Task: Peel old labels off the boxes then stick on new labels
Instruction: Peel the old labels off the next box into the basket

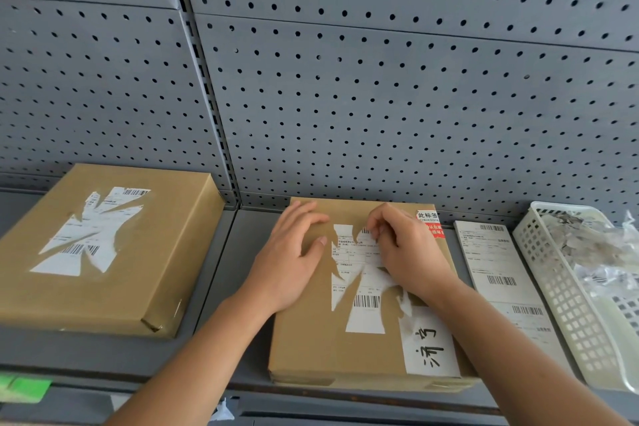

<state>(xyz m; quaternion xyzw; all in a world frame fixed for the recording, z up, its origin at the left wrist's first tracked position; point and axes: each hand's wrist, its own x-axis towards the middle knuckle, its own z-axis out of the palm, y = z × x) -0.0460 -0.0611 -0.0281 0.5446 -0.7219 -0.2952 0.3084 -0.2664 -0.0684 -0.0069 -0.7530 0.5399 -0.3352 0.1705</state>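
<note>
Torn old label (359,273) sits mid-top of the center box (311,349) on the shelf (224,287); R hand (408,252) pinches its top edge, L hand (290,263) lies flat just left. Corner sticker (428,223) reads "此标签". New labels (498,273) lie right of box.

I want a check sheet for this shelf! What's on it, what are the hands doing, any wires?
Surface: grey shelf, two boxes lying flat on it.
Job's things: middle box with a torn label; left box, also part-peeled; label sheets right of the middle box.
Clutter: basket holding scraps.
Grippers: left hand rests flat on the middle box; right hand pinches the torn label's top.
Cables: nothing seen.
Surroundings: pegboard behind the shelf.
</note>
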